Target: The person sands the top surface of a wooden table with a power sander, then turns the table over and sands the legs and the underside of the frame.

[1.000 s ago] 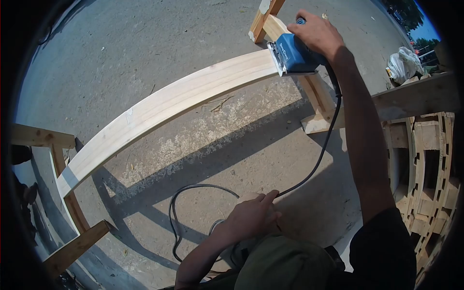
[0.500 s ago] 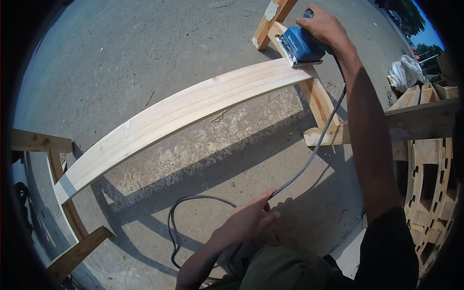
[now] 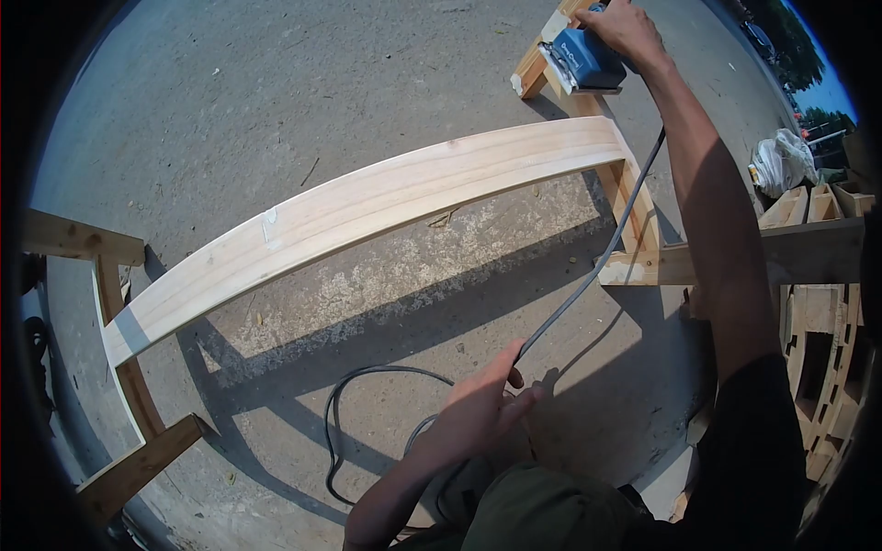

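My right hand is wrapped round the top of a blue electric sander. The sander is beyond the far right end of a pale wooden board, over the frame there. A dark power cord runs from the sander down to my left hand, whose fingers are closed round it below the board. Past that hand, the cord loops on the ground at the left. The board rests across wooden frame pieces at both ends and has a light filled-looking patch left of its middle.
A wooden post stands behind the sander. Wooden beams jut out at the left and right. Pallets and a white plastic bag lie to the right. Sunlit concrete ground surrounds the frame.
My right hand has lifted the sander off the board's right end and carried it farther away. My left hand keeps its hold on the cord. The view has shifted slightly.
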Action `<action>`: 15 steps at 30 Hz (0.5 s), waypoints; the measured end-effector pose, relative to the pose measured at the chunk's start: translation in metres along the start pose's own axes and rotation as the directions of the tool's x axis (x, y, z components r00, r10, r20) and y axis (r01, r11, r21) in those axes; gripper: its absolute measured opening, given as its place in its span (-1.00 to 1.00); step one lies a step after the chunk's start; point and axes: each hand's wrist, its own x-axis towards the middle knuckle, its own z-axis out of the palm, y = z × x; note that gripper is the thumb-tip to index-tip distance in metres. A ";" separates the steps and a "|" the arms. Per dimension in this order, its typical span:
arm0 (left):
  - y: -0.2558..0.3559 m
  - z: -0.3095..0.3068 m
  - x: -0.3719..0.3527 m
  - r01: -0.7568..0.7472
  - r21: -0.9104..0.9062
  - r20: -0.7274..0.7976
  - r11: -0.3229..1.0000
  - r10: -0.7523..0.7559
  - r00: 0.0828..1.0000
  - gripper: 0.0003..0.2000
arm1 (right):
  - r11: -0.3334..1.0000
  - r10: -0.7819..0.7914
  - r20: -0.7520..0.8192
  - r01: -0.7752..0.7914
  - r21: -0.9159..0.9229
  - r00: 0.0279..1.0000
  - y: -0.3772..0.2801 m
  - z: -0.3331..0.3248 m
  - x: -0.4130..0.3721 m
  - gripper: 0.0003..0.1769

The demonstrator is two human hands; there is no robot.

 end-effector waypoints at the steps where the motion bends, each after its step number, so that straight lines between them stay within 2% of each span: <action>1: 0.002 -0.002 -0.001 0.011 -0.005 0.018 1.000 -0.011 1.000 -0.29 | 1.000 -0.001 -0.004 0.001 -0.003 1.000 -0.006 -0.005 0.002 -0.57; 3: 0.003 0.000 -0.001 0.024 -0.012 0.044 1.000 -0.023 0.999 -0.28 | 0.987 0.144 0.131 -0.152 0.056 0.981 -0.011 -0.013 0.001 -0.36; 4: 0.001 0.002 -0.002 0.018 -0.001 0.040 1.000 -0.018 0.999 -0.28 | 0.985 0.155 0.132 -0.163 0.053 0.979 -0.004 -0.012 -0.001 -0.36; 6: 0.002 0.002 -0.005 0.004 0.017 0.034 1.000 -0.004 0.999 -0.28 | 0.998 -0.019 0.193 0.006 0.068 0.981 0.015 -0.004 0.008 -0.22; 7: 0.003 0.002 -0.007 -0.016 0.035 0.030 0.999 0.015 0.999 -0.29 | 0.998 -0.019 0.186 0.006 0.067 0.982 0.030 0.004 0.009 -0.22; 9: 0.002 0.004 -0.011 -0.041 0.047 0.017 0.998 0.041 0.999 -0.29 | 0.986 -0.037 0.119 0.056 -0.159 0.992 0.061 0.020 0.012 -0.27; 11: -0.005 0.007 -0.012 -0.101 0.071 0.020 0.992 0.100 0.995 -0.32 | 0.993 -0.030 0.149 0.047 -0.113 0.988 0.056 -0.007 -0.024 -0.20; 12: -0.005 0.006 -0.013 -0.107 0.070 0.018 0.992 0.106 0.994 -0.32 | 0.993 0.024 0.183 -0.002 -0.120 0.983 0.061 -0.017 -0.037 -0.17; 15: -0.005 0.009 -0.013 -0.088 0.114 0.090 0.989 0.078 0.993 -0.33 | 0.982 0.105 0.221 -0.066 -0.179 0.970 0.075 -0.045 -0.080 -0.16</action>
